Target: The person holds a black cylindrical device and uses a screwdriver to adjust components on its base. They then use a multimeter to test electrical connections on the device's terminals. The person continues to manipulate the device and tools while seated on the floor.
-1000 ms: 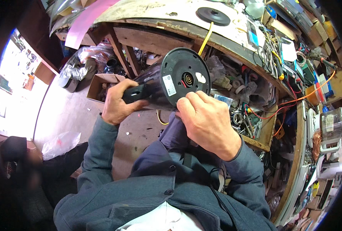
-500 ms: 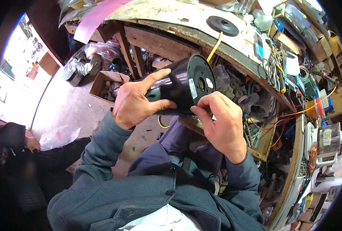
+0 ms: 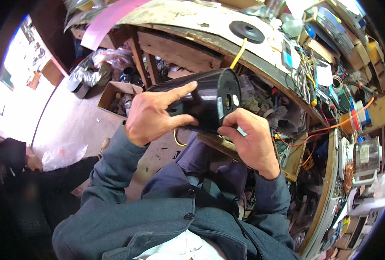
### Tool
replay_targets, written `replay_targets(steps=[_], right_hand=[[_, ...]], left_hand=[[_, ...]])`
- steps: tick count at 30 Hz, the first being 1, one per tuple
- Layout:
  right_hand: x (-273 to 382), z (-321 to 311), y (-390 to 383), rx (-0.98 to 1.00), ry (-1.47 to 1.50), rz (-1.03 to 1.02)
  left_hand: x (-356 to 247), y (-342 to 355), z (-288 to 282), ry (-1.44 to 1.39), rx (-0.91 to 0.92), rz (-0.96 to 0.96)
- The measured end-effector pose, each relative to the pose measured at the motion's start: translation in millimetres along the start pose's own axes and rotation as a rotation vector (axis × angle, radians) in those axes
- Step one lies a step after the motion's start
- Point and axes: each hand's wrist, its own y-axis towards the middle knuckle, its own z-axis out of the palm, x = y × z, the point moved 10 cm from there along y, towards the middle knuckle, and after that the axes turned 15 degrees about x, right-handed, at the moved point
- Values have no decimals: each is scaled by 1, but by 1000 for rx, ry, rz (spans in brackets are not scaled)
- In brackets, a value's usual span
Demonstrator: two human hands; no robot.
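Observation:
A glossy black electric kettle (image 3: 207, 106) lies on its side in front of me, its round bottom turned to the right. A brass-coloured contact sits at the centre of that bottom, and a pale label is stuck near its edge. My left hand (image 3: 151, 115) grips the kettle's side, thumb and index finger spread along it; the other fingers are hidden. At the lower rim of the bottom, my right hand (image 3: 254, 139) is closed in a pinch. A small pale bit shows between its fingers, too little to name.
Beyond the kettle, a black round base (image 3: 246, 32) lies on the workbench (image 3: 188, 22), near a yellow cord (image 3: 239, 53). Tools and wires crowd the right side. An open cardboard box (image 3: 110, 99) stands on the floor. At left sits another person beside a plastic bag (image 3: 64, 155).
The kettle has turned, so its bottom shows more edge-on and its side looks longer. Both hands stay on it, the right one still pinching at the rim.

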Motion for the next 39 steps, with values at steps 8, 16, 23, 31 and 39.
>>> replay_targets(steps=[8, 16, 23, 31, 39], right_hand=[[11, -19, -5, -53, -9, -54], [-48, -85, -39, -289, -226, 130], [-159, -158, -111, -373, -195, 557], [-154, -198, -75, -508, -561, 487], [-211, -222, 13, -92, -863, 695]], left_hand=[[26, -1, 2, -156, -30, 26], [65, -8, 15, -431, -4, -50], [83, -14, 19, -516, -133, -5], [83, -8, 15, -455, -63, 10], [86, -11, 15, -464, -10, -27]])
